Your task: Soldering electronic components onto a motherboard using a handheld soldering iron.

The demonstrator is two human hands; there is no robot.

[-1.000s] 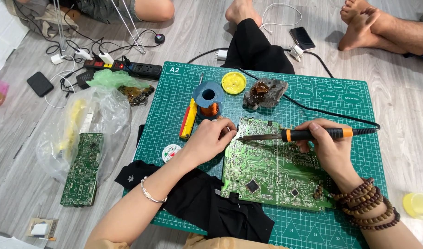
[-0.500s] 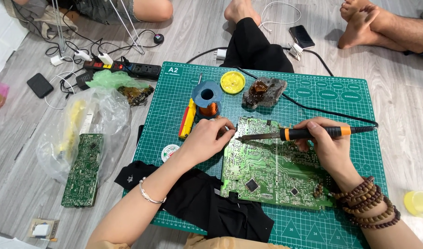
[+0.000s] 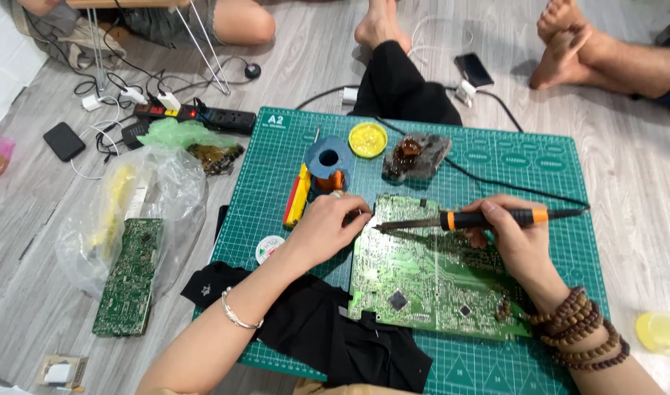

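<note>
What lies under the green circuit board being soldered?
The circuit board lies on the green cutting mat; black cloth meets its lower-left edge. Whatever is directly beneath the board is covered.

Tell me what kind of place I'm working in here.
Probably a home floor used as a makeshift electronics repair spot: a green cutting mat lies on grey wood-look flooring, people sit barefoot around it, and a power strip trails cables nearby.

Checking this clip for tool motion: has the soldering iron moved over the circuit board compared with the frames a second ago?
No clear move. The soldering iron in the right hand lies across the upper edge of the circuit board, tip at the left hand fingers, as before.
</note>
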